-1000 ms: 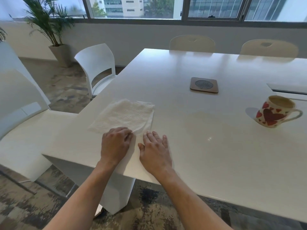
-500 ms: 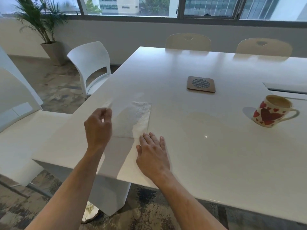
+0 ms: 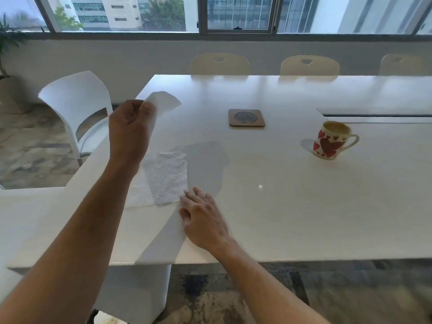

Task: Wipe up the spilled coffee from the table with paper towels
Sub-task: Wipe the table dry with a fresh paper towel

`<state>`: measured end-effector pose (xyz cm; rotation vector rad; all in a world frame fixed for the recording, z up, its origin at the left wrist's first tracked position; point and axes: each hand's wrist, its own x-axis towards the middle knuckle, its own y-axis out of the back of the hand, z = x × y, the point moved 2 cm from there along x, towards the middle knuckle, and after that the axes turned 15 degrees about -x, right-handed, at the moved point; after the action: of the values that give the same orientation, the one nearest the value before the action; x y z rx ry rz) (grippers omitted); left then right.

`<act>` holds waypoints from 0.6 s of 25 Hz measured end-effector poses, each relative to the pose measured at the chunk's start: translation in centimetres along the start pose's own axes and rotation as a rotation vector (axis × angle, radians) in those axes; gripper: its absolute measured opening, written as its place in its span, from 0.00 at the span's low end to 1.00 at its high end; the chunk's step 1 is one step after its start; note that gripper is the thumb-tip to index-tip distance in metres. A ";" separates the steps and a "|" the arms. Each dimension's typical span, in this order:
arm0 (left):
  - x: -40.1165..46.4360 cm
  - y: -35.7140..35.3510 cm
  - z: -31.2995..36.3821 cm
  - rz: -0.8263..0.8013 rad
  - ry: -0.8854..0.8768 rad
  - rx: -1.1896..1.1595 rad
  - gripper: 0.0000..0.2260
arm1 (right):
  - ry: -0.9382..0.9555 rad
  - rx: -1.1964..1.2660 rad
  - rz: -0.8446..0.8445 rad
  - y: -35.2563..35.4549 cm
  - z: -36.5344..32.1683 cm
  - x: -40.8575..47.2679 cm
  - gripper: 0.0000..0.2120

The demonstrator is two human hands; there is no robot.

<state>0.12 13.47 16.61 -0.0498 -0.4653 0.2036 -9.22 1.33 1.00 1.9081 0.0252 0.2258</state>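
A white paper towel (image 3: 169, 178) lies partly on the white table (image 3: 292, 206) near its front left. My left hand (image 3: 129, 132) pinches one end of the towel and holds it raised, so the sheet hangs down from the fingers to the table. My right hand (image 3: 202, 217) lies flat, fingers apart, pressing the towel's near right edge onto the table. A faint pale-brown coffee film (image 3: 254, 164) shows on the table right of the towel. A heart-patterned mug (image 3: 330, 139) with coffee stands upright further right.
A brown square coaster (image 3: 246, 117) lies mid-table. A cable slot (image 3: 374, 113) runs along the table at right. A white chair (image 3: 74, 108) stands at the left side, several beige chairs (image 3: 219, 64) along the far side. A potted plant is at far left.
My left hand took hold of the towel's end and lifted it up and away from the table. My right hand stayed flat on the near edge. The camera view tilted up.
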 end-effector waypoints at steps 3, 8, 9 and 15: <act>-1.3 -2.9 0.2 -0.123 -0.010 -0.019 0.10 | -0.068 0.239 0.112 1.2 0.6 -0.5 0.20; -4.0 -8.2 0.8 -0.279 0.045 -0.062 0.08 | -0.355 0.723 0.263 4.8 4.5 -1.4 0.14; -4.6 -9.4 1.0 -0.311 0.052 -0.074 0.08 | -0.399 0.848 0.290 5.6 5.8 -1.2 0.14; -7.9 -17.5 0.9 -0.514 0.096 -0.152 0.07 | -0.488 1.530 0.203 9.9 12.1 -0.4 0.38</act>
<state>-3.98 -5.28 15.55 -0.0864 -0.3839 -0.3382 -8.54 -13.35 6.27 3.4431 -0.4427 -0.2349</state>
